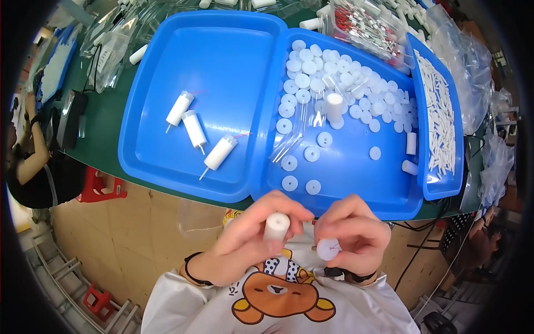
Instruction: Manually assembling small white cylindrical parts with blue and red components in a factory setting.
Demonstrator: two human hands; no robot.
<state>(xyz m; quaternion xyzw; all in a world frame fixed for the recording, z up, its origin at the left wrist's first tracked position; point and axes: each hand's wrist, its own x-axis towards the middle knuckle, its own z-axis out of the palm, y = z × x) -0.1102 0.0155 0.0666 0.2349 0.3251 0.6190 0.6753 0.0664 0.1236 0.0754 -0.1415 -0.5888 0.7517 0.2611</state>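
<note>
Over on the left, three finished white tubes [194, 130] are lying loose in the left blue tray [167, 161]. Closer in, the left hand [245, 239] is pinching a short white tube [276, 226] upright, just below the trays' near edge. The right hand [353, 234] is pinching a round white cap [327, 249], I think with a thin red wire on it, though it's tiny. Looks like the capping step is happening: next move is lining the cap up with the tube end and pressing. More white discs [334, 78] are sitting in the middle tray [356, 189].
</note>
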